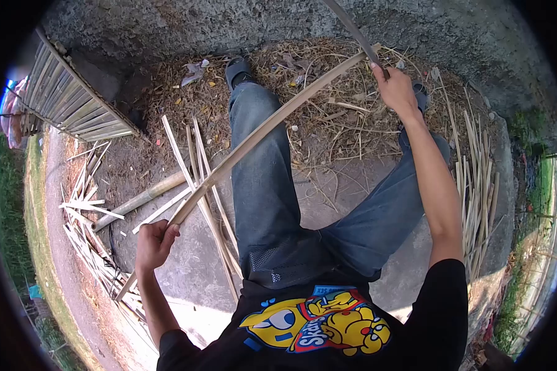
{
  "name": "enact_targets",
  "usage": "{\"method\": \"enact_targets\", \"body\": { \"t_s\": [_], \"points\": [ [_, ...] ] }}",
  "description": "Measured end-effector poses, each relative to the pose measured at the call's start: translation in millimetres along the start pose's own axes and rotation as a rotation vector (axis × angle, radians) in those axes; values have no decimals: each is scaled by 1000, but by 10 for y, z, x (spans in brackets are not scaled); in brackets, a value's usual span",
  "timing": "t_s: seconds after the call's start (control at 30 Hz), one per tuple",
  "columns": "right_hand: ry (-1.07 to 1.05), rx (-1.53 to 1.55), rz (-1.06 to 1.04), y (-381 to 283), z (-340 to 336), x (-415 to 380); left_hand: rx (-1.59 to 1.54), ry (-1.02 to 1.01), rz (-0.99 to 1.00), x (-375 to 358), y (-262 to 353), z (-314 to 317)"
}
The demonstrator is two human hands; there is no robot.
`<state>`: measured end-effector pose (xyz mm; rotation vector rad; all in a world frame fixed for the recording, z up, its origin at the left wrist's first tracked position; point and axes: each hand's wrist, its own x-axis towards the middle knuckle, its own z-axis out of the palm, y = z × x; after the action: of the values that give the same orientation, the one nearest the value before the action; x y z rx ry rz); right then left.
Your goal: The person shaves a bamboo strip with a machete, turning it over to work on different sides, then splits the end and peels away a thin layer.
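Observation:
My left hand [156,245] is closed round the lower end of a long, flat bamboo strip [260,135], which slants up to the right across my left leg. In my right hand [395,89] is the handle of a long knife [351,28] with a dark, slightly curved blade that points up past the top edge of the view. The blade touches or crosses the strip's far end, just above my right hand; the exact contact is too small to tell.
Split bamboo strips [213,216] lie beside my left leg, near a round bamboo pole [143,199]. More strips [474,185] lie at the right. Shavings [346,127] cover the ground before a rough wall [260,25]. A slatted bamboo panel [74,93] stands at upper left.

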<state>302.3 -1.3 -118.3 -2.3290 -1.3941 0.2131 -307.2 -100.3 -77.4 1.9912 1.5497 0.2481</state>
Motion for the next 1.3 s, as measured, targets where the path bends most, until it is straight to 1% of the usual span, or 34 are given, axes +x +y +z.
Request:
{"method": "enact_targets", "body": {
  "t_s": [0.03, 0.1, 0.13, 0.17, 0.23, 0.27, 0.33, 0.37, 0.43, 0.47, 0.5, 0.57, 0.63, 0.7, 0.77, 0.83, 0.9, 0.93, 0.97, 1.0, 1.03, 1.07, 1.1, 1.17, 1.2, 1.23, 1.3],
  "points": [
    [1, -1, 9, -28, -8, -80, 2, -7, 6, -7, -19, -26],
    [13, -88, -144, -59, -28, -162, 55, -7, -27, -40, -122, -93],
    [-2, -97, -137, 5, -71, -116, -16, 17, -10, -95, -259, -151],
    [-6, -96, -136, 190, -65, 49, -73, -30, -60, -177, -412, -255],
    [51, 48, 202, 661, -48, 463, -46, -4, -108, -400, -756, -391],
    [56, 52, 199, 813, -57, 487, -43, 2, -105, -479, -800, -429],
    [129, 694, 569, 851, -130, 498, -52, 32, -120, -563, -814, -469],
    [126, 695, 558, 851, -133, 509, -56, 41, -123, -550, -829, -430],
    [116, 982, 523, 550, -267, 224, -272, 13, -204, -413, -665, -239],
    [93, 1041, 462, 400, -276, 111, -283, 2, -191, -316, -583, -127],
    [84, 1044, 450, 237, -276, -19, -291, -6, -175, -185, -465, -21],
    [-78, 1145, 332, -92, -255, -329, -301, -48, -127, 47, -85, 186],
    [-183, 1071, 224, -427, -187, -667, -309, -29, -68, 253, 265, 383],
    [-285, 901, 103, -691, -105, -935, -325, -31, 32, 435, 439, 591],
    [-116, 487, -238, -741, 210, -1036, -283, 12, 41, 568, 599, 743],
    [-164, 343, -375, -968, 220, -1252, -290, 12, 58, 654, 682, 839],
    [-260, 351, -450, -1179, 181, -1468, -236, 106, 82, 706, 786, 901],
    [-262, 352, -449, -1245, 226, -1582, -236, 113, 72, 726, 835, 915],
    [-307, 263, -488, -1300, 279, -1687, -234, 112, 69, 730, 893, 931],
    [-352, 173, -525, -1322, 313, -1737, -223, 178, 91, 730, 957, 947],
    [-354, 176, -521, -1330, 313, -1736, -212, 243, 114, 731, 1000, 962],
    [-333, 115, -535, -1347, 301, -1715, -193, 293, 138, 721, 1011, 974],
    [-316, 55, -547, -1359, 306, -1697, -189, 285, 136, 686, 999, 956],
    [-193, 75, -474, -1231, 273, -1373, -66, 332, 65, 588, 968, 883],
    [-171, 105, -357, -1110, 303, -1159, -56, 328, 47, 532, 942, 839],
    [-125, 198, -317, -1047, 243, -1000, -59, 330, 45, 494, 957, 837],
    [-147, 220, -287, -967, 167, -922, -10, 386, 66, 481, 1017, 830]
  ]
}}
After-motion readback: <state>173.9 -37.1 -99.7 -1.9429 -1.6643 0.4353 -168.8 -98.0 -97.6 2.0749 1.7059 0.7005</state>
